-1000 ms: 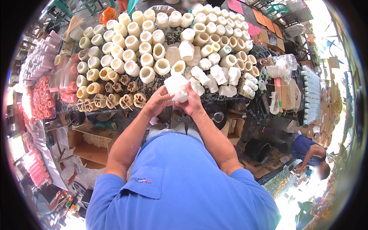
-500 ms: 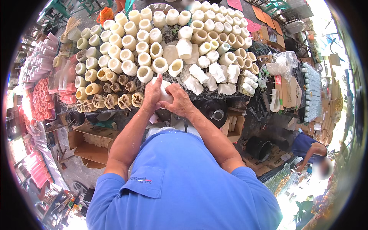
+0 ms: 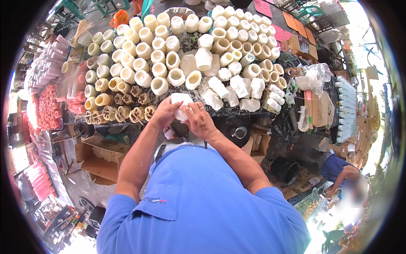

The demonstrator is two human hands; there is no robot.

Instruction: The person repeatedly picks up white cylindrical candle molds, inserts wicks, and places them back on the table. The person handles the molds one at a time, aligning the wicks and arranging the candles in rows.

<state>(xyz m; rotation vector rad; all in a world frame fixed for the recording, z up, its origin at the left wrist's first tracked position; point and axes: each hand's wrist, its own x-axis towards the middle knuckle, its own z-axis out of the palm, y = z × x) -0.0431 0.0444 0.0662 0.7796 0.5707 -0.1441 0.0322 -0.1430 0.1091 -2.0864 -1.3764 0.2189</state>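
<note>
Both of my hands hold a white, chunky, block-like piece (image 3: 181, 100) over the table's near edge. My left hand (image 3: 164, 114) grips its left side, fingers closed around it. From the right, my right hand (image 3: 199, 121) presses its bent fingers on the piece's lower right side. Similar white, rough-sided blocks (image 3: 218, 87) lie in a group just right of my hands. Beyond my hands stand many cream-coloured hollow cups (image 3: 159, 86) in rows, most with their openings up. One pale tapered cup (image 3: 204, 59) rests among flat cream pieces near the middle.
Brown flower-shaped hollow pieces (image 3: 136, 114) line the near left edge. An open cardboard box (image 3: 99, 165) sits below left, and a black bucket (image 3: 285, 169) lies at lower right. Pink cylinders (image 3: 48, 106) fill the far left. Another person (image 3: 338, 171) bends over things at right.
The white piece has turned in my hands, and more of its top now shows. My left hand has shifted lower on its side, and my right fingers have moved down over it.
</note>
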